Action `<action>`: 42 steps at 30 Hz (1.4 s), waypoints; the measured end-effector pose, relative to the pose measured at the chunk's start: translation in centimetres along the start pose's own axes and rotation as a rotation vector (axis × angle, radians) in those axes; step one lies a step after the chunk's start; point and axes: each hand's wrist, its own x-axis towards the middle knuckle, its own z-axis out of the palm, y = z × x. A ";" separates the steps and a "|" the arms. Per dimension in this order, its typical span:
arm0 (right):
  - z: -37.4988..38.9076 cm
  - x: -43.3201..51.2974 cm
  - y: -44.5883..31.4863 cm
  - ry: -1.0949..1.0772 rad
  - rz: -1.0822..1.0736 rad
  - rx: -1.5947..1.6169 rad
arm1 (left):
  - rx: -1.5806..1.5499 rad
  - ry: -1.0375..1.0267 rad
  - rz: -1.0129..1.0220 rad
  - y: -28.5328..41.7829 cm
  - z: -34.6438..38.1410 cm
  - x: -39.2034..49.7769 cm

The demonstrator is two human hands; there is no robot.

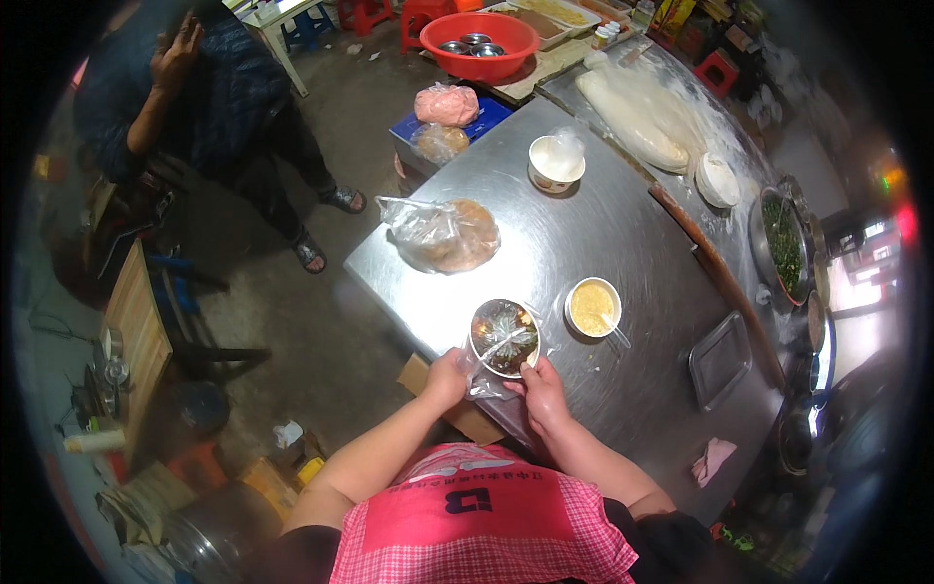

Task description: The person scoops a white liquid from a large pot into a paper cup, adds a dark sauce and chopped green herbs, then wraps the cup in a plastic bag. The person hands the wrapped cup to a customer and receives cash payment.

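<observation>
At the near edge of the steel table, a round white takeaway bowl (505,337) of dark food is between my hands, with a clear plastic bag (490,385) around it. A pale strip, perhaps a spoon handle or twisted plastic, crosses its top. My left hand (445,382) grips the bag at the bowl's left side. On the right, my right hand (544,394) pinches the rim with the thumb on top; some fingers are hidden. Just to the right stands a white bowl of yellow food (592,308) with a clear plastic spoon (617,330) in it.
The steel table (642,241) also bears bagged flatbread (463,237), a paper tub (556,166), a metal tray (720,361) and a pink cloth (713,461). Dough (635,117) lies beyond a wooden strip (715,281). Another person (197,102) stands at the far left.
</observation>
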 end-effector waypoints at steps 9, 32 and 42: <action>0.7 0.2 1.4 0.063 -0.028 0.039 | -0.469 -0.216 -0.208 4.5 -1.9 -2.3; -3.5 5.0 -5.2 0.068 -0.503 -1.070 | -0.606 -0.072 -0.199 6.8 -4.3 -5.7; -2.7 3.0 -7.3 -0.066 -0.487 -0.200 | -0.733 -0.027 -0.051 8.2 -5.3 -7.0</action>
